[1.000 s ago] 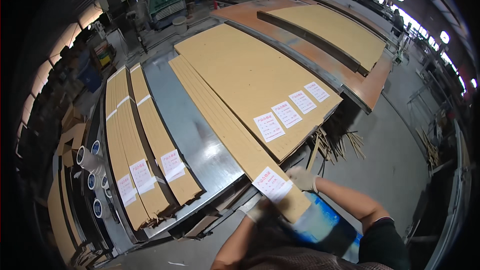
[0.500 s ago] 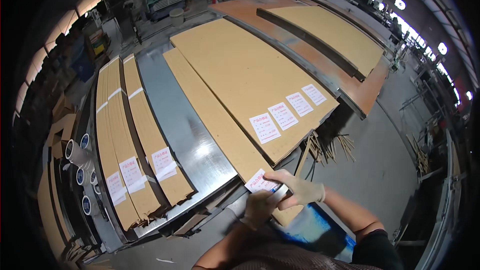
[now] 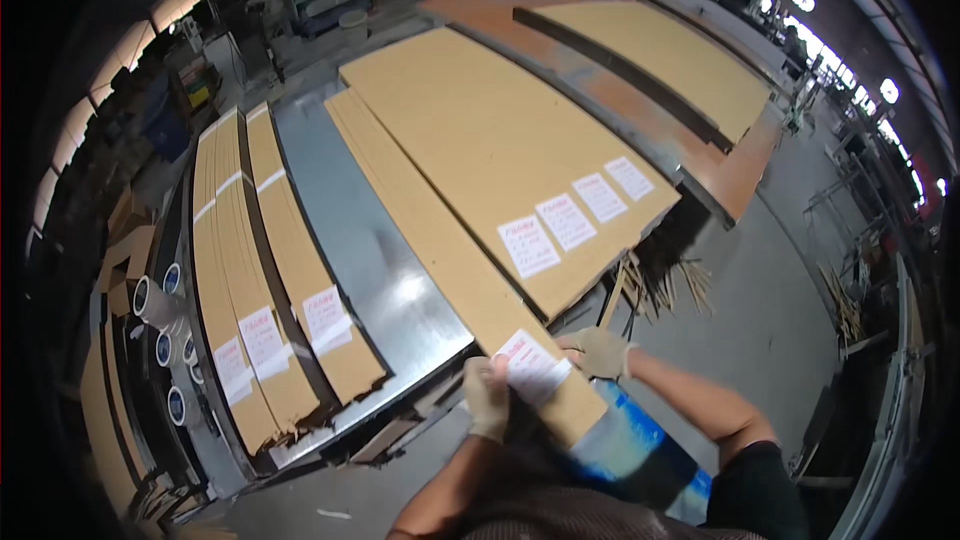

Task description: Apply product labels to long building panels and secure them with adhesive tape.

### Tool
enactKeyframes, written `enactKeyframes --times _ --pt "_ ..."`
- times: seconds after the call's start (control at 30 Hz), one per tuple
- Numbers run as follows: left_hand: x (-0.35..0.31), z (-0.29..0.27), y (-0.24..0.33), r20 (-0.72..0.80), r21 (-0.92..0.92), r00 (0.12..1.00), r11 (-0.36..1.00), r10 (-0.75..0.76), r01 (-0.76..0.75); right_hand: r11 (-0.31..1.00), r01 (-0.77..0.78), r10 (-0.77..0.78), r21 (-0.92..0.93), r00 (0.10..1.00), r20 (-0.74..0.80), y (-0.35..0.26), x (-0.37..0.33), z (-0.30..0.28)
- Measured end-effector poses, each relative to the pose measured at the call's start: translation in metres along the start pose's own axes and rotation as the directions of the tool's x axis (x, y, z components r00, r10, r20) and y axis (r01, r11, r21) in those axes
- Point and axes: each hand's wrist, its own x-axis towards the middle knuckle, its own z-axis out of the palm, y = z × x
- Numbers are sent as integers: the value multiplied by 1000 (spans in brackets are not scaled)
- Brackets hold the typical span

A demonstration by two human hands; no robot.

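A pale paper label [image 3: 528, 355] lies on the near end of a narrow stack of tan boards [image 3: 440, 250]. A whitish strip crosses the label's lower part toward the stack's right edge. My gloved left hand [image 3: 488, 398] closes on the left edge, its thumb beside the label and its other fingers mostly hidden. My gloved right hand [image 3: 600, 353] is at the opposite edge with fingers curled. What it holds, if anything, is hidden.
A wide tan board stack [image 3: 480, 140] bears several labels. Taped narrow stacks [image 3: 225, 260] lie on the left of the metal table [image 3: 400, 285]. White rolls [image 3: 152, 302] stand beyond its left edge. Wood strips [image 3: 650, 290] jut out beneath the wide stack.
My hands have moved apart, from together over the label to opposite edges of the narrow stack. The white roll with blue between them is out of sight. More of the label shows.
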Motion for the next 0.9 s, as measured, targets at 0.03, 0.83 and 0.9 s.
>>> enactKeyframes --times 0.03,0.83,0.9 --pt "-31 2 33 176 144 979 987 -99 74 973 19 26 -229 981 193 -12 -11 -22" --pt "-60 -24 55 542 -111 824 959 -163 262 963 233 -230 -139 973 33 50 -14 -66" --pt "-42 -14 -19 568 -50 787 944 -241 325 976 204 -212 76 971 114 68 8 5"
